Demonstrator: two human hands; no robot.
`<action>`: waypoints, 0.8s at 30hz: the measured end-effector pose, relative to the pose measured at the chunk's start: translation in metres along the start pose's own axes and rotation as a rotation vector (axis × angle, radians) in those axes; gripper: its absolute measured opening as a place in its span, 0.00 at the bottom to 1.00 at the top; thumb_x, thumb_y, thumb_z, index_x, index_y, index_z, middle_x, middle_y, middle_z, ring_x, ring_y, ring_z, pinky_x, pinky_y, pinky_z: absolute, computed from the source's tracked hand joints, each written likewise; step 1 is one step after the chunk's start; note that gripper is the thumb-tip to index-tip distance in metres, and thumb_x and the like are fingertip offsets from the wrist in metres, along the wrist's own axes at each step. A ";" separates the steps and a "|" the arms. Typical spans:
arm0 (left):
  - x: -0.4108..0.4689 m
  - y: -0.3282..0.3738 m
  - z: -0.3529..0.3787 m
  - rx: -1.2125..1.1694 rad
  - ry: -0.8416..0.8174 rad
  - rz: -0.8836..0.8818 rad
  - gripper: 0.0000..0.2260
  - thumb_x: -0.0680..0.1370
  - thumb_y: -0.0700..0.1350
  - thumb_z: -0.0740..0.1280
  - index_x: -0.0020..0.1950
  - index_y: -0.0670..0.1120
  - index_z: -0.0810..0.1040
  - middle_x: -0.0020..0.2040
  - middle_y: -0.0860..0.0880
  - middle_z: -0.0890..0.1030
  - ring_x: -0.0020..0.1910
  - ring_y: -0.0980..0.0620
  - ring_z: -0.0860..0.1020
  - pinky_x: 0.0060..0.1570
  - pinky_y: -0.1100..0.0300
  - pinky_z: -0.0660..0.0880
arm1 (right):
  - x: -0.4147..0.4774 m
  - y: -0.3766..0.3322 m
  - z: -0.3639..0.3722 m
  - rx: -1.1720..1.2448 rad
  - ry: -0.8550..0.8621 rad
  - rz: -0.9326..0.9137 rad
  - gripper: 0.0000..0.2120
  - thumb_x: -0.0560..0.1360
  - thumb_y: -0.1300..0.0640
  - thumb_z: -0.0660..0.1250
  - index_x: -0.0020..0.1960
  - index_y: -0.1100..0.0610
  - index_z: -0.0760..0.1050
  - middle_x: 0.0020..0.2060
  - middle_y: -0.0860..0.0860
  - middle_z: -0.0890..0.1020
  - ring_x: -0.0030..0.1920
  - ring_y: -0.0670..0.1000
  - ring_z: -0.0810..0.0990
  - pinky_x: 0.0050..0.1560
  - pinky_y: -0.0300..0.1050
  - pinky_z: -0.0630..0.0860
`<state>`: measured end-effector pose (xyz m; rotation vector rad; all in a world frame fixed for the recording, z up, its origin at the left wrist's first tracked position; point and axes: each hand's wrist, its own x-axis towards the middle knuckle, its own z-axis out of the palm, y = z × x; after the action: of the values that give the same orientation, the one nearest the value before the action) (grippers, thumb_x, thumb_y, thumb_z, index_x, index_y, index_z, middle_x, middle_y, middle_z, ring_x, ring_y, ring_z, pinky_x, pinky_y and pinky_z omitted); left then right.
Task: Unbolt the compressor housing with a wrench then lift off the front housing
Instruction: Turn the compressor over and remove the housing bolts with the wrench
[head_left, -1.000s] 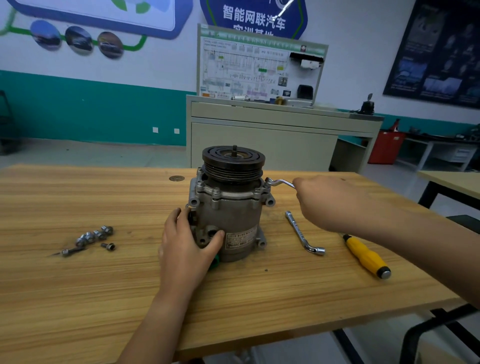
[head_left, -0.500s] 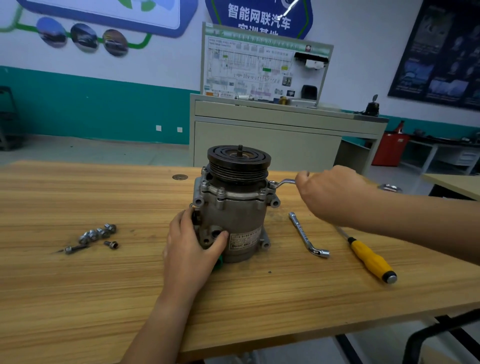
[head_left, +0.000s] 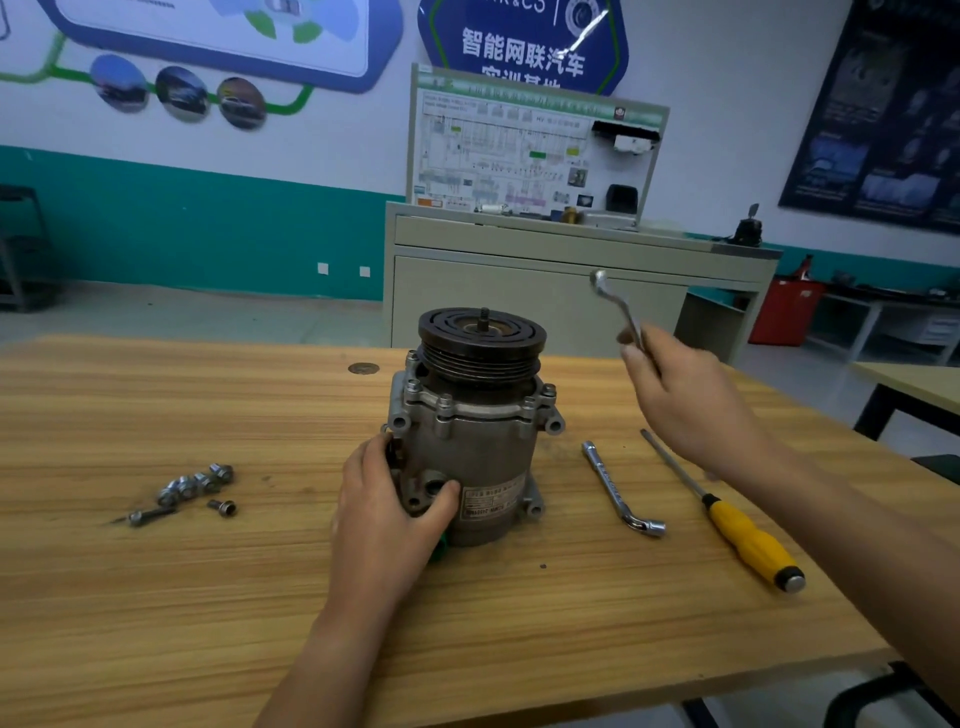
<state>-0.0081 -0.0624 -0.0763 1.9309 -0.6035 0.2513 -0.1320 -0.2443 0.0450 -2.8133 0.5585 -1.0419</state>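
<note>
Single head-worn wide-angle view: looks forward and down across the table (head_left: 156, 597), close in, facing the far wall (head_left: 182, 223). Compressor (head_left: 467, 457) sits mid-frame.

Teal-and-white wall (head_left: 208, 234) (posters (head_left: 883, 114)), beige cabinet (head_left: 519, 301)

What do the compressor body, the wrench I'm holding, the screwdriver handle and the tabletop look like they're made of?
The compressor body: dull grey, rough-cast surface, probably cast aluminium.
The wrench: bright mirror-like shine, likely chromed steel.
The screwdriver handle: smooth yellow with a black end, apparently plastic.
The tabletop: streaked wood grain, satin; solid wood or laminate cannot be told.
</note>
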 end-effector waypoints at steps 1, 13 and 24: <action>0.000 0.000 0.000 -0.005 0.000 0.001 0.35 0.70 0.53 0.72 0.72 0.47 0.61 0.68 0.48 0.65 0.67 0.50 0.65 0.65 0.50 0.66 | -0.009 -0.007 -0.007 -0.037 -0.063 -0.003 0.12 0.80 0.53 0.54 0.59 0.55 0.72 0.30 0.46 0.72 0.29 0.45 0.70 0.26 0.39 0.61; -0.001 -0.002 -0.001 -0.012 0.001 -0.006 0.35 0.70 0.53 0.72 0.73 0.45 0.61 0.69 0.47 0.65 0.68 0.49 0.64 0.67 0.48 0.65 | -0.021 -0.061 -0.025 -0.665 -0.469 -0.113 0.12 0.76 0.65 0.55 0.57 0.56 0.69 0.30 0.49 0.64 0.28 0.47 0.62 0.25 0.40 0.58; -0.002 -0.003 -0.003 -0.001 -0.008 -0.002 0.36 0.70 0.55 0.71 0.73 0.47 0.60 0.70 0.47 0.64 0.69 0.49 0.64 0.67 0.49 0.65 | -0.007 -0.056 -0.028 -0.862 -0.520 -0.312 0.11 0.80 0.54 0.49 0.56 0.59 0.66 0.28 0.49 0.64 0.27 0.47 0.63 0.24 0.41 0.58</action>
<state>-0.0074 -0.0584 -0.0786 1.9320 -0.6073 0.2417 -0.1379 -0.1880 0.0734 -3.7973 0.6158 0.0102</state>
